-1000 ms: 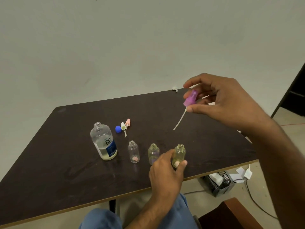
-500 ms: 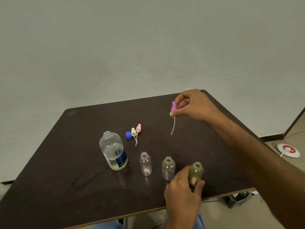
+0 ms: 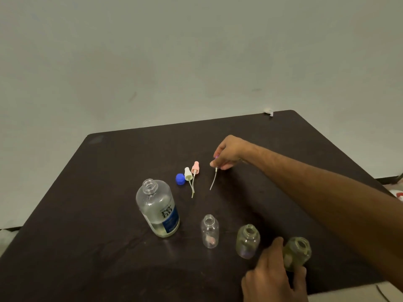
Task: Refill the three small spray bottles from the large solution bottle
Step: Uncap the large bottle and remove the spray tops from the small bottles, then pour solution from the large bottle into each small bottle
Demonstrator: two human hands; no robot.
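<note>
The large clear solution bottle stands uncapped on the dark table; its blue cap lies behind it. Three small open bottles stand in a row: a clear one, a yellowish one and a greenish one. My left hand grips the greenish bottle. My right hand is low over the table, pinching the purple spray top, whose thin tube touches the tabletop. A white spray top and a pink spray top lie beside the blue cap.
The table's back edge runs along a plain wall. A small white clip sits at the far right corner. The table's front edge is just under my left hand, with floor beyond on the right.
My right hand has carried the purple spray top down and to the left, close to the other two spray tops. My left hand stays on the greenish bottle.
</note>
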